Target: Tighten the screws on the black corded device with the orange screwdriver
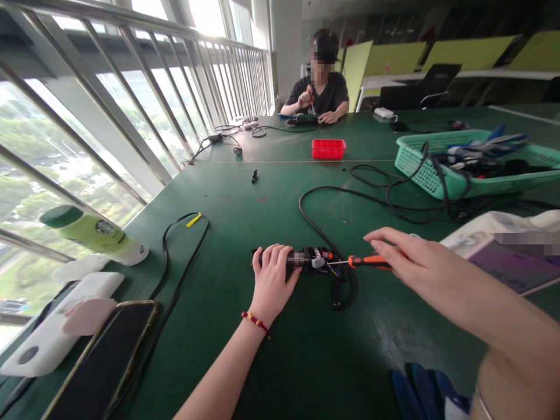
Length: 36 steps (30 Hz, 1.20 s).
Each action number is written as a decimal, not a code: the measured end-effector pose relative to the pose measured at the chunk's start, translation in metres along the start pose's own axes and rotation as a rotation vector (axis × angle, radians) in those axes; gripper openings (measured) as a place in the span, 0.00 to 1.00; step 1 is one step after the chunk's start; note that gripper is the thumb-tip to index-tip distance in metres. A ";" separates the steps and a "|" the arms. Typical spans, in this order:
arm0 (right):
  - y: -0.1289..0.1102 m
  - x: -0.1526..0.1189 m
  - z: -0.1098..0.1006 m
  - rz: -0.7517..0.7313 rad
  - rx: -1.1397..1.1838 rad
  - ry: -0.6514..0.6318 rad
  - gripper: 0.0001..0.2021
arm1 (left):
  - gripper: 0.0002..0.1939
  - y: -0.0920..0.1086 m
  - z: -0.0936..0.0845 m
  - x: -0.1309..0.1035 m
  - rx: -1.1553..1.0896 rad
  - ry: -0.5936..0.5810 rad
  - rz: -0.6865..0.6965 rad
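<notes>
My left hand (pixel 275 274) is wrapped over the dark cylindrical body of a partly opened corded power tool (pixel 301 258), which lies on the green table (pixel 245 192). At the tool's right end, a switch part and thin coloured wires (pixel 333 270) are exposed. A black handle piece curves down beside them. My right hand (pixel 406 256) holds an orange-and-black screwdriver (pixel 370 262) by its handle, nearly level. The shaft reaches left to the exposed wiring; whether its tip touches a screw I cannot tell.
A teal basket (pixel 420 169) of gloves and cords, a red tray (pixel 329 149) and a white device (pixel 494 233) surround the work. On the left are a phone (pixel 109 356) and a green bottle (pixel 94 233). Blue gloves (pixel 420 388) lie near front. Opposite sits a person (pixel 321 93) with a similar tool.
</notes>
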State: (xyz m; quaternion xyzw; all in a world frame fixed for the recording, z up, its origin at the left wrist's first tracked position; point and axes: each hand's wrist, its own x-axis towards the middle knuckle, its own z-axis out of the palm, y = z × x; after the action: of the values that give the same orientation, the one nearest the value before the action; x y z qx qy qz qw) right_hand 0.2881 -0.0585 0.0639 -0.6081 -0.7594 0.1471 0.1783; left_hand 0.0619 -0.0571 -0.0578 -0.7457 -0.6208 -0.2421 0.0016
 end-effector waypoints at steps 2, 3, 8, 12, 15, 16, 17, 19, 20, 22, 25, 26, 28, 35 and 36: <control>-0.001 0.002 -0.002 0.043 0.001 -0.073 0.16 | 0.14 0.001 0.000 0.000 0.010 0.014 -0.015; -0.002 0.003 -0.003 0.044 0.005 -0.083 0.17 | 0.14 0.002 -0.001 0.000 0.018 0.025 -0.030; -0.005 0.008 0.000 -0.010 -0.031 -0.050 0.15 | 0.12 0.001 -0.002 0.000 0.071 0.092 -0.140; -0.013 0.011 0.007 0.022 -0.052 -0.130 0.15 | 0.13 -0.003 -0.004 0.001 0.107 0.116 -0.185; -0.018 0.014 0.009 0.068 -0.028 -0.083 0.13 | 0.13 -0.004 -0.003 0.001 0.117 0.102 -0.177; -0.018 0.015 0.010 0.061 -0.017 -0.046 0.13 | 0.13 -0.004 -0.003 0.001 0.119 0.097 -0.170; -0.017 0.017 0.010 0.038 -0.007 -0.003 0.14 | 0.13 -0.004 -0.003 0.001 0.119 0.093 -0.162; -0.015 0.019 0.010 -0.010 0.007 0.081 0.16 | 0.13 -0.004 -0.003 0.001 0.122 0.093 -0.149; -0.013 0.020 0.010 -0.014 0.010 0.102 0.16 | 0.13 -0.004 -0.003 0.001 0.124 0.094 -0.143; -0.012 0.021 0.010 0.029 0.028 0.081 0.13 | 0.13 -0.004 -0.002 0.001 0.130 0.094 -0.136; -0.012 0.021 0.010 0.116 0.062 -0.056 0.14 | 0.14 -0.004 -0.002 0.001 0.135 0.089 -0.132; -0.012 0.021 0.010 0.131 0.074 -0.082 0.16 | 0.14 -0.004 -0.002 0.001 0.136 0.088 -0.133; -0.013 0.021 0.010 0.135 0.089 -0.064 0.16 | 0.14 -0.004 -0.002 0.002 0.135 0.085 -0.132; -0.011 0.023 0.013 0.066 0.070 0.075 0.15 | 0.13 -0.003 -0.002 0.001 0.137 0.098 -0.123; -0.011 0.023 0.013 0.081 0.092 0.030 0.14 | 0.13 -0.004 -0.002 0.001 0.138 0.097 -0.121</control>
State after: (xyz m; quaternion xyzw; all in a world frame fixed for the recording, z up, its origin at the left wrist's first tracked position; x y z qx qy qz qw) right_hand 0.2682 -0.0390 0.0595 -0.6316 -0.7239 0.1797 0.2113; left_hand 0.0582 -0.0559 -0.0572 -0.6922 -0.6792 -0.2344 0.0683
